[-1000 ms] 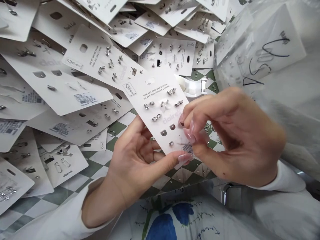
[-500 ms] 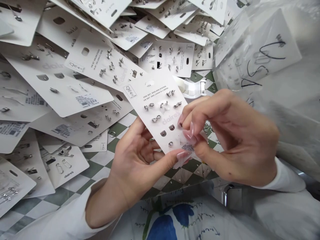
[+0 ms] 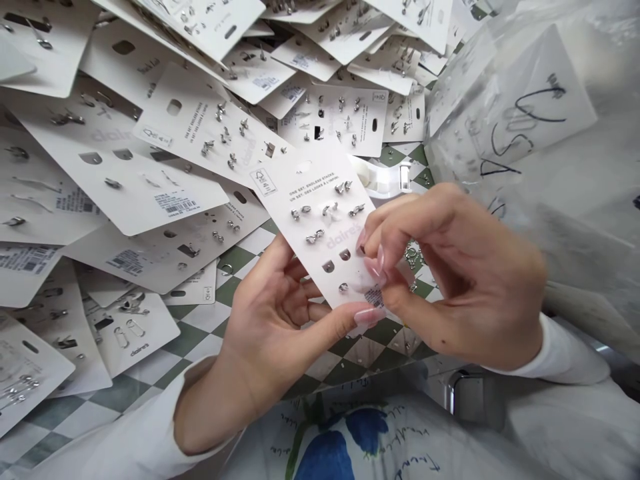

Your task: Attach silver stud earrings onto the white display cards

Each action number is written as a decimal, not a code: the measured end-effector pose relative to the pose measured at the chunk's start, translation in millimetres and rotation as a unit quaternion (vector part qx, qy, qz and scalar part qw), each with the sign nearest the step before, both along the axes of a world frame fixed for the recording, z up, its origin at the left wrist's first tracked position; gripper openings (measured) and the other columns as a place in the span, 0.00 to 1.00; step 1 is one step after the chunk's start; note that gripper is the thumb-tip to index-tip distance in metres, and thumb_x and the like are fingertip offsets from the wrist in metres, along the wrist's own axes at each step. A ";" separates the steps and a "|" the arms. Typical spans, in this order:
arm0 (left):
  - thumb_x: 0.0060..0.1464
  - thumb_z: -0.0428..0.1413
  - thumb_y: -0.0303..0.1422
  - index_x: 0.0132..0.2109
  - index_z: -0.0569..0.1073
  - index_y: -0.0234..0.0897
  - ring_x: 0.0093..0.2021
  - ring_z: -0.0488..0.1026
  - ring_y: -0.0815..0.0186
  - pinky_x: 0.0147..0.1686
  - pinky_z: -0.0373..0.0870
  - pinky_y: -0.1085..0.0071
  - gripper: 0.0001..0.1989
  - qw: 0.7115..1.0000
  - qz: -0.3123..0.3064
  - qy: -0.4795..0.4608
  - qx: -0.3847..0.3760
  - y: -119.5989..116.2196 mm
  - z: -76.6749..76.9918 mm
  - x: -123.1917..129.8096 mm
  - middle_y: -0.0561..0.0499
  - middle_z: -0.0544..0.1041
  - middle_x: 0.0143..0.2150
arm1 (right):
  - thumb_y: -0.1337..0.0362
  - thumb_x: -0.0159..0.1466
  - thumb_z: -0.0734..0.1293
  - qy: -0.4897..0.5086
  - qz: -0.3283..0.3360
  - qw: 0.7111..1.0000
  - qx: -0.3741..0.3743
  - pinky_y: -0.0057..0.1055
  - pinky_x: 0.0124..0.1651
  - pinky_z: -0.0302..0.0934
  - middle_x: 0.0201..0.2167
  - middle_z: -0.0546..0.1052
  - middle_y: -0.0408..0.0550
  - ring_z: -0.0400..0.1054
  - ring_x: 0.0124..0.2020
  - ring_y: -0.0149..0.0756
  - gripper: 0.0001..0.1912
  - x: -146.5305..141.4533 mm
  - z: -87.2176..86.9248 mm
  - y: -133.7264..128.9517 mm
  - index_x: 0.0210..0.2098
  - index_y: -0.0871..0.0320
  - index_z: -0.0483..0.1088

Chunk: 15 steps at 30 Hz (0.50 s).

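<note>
A white earring card (image 3: 313,200) with several small silver earrings leans across my left hand (image 3: 280,327). The left thumb lies over the card's lower edge, and the other fingers are behind it. My right hand (image 3: 445,273) is at the card's lower right side, thumb and fingertips pinched together against the surface. Whatever sits between those fingertips is too small and hidden to name. Printed text, two dark slots and a barcode show on the card.
Many earring cards (image 3: 170,193) are heaped at the left and back. A clear tape dispenser (image 3: 387,177) stands behind the right hand. A marked plastic bag (image 3: 545,133) fills the right side. Small silver pieces lie on the checkered table (image 3: 200,337).
My right hand has shifted slightly left, its fingertips still pinched at the card. The left hand keeps its hold, with the card nearly unmoved.
</note>
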<state>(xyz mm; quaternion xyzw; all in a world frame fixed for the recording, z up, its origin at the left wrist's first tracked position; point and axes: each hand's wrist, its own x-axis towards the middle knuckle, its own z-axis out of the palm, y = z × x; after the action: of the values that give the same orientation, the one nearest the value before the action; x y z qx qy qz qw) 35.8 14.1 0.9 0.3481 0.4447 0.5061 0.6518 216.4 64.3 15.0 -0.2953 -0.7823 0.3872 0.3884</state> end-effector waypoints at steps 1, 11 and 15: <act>0.49 0.70 0.22 0.49 0.77 0.45 0.38 0.82 0.66 0.32 0.84 0.79 0.22 1.000 0.000 0.004 0.001 0.3 0.3 0.2 0.55 0.82 0.44 | 0.81 0.62 0.66 0.010 0.008 1.000 0.021 0.36 0.39 0.77 0.37 0.71 0.43 0.75 0.41 0.38 0.14 -0.4 -1.0 1.7 0.39 0.55 0.66; 0.51 0.71 0.27 0.51 0.80 0.46 0.44 0.83 0.58 0.39 0.86 0.72 0.20 0.997 0.029 0.075 0.021 -2.1 -4.1 -0.4 0.52 0.83 0.46 | 0.80 0.67 0.65 -0.013 -0.008 0.998 0.068 0.34 0.40 0.78 0.36 0.72 0.43 0.75 0.42 0.37 0.13 -1.9 -3.0 0.3 0.39 0.54 0.66; 0.52 0.71 0.30 0.51 0.80 0.44 0.46 0.83 0.56 0.38 0.85 0.71 0.19 0.993 0.037 0.110 0.022 -3.4 -5.8 0.2 0.50 0.83 0.47 | 0.82 0.67 0.64 -0.033 -0.024 0.995 0.089 0.33 0.41 0.77 0.33 0.71 0.42 0.75 0.43 0.37 0.15 -4.7 -2.1 -1.4 0.38 0.54 0.65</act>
<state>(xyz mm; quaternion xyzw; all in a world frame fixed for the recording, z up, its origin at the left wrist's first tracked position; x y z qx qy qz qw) 36.1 10.7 -4.9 0.3988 0.5150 0.4981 0.5724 211.7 62.9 12.8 -0.2912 -0.8185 0.2968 0.3966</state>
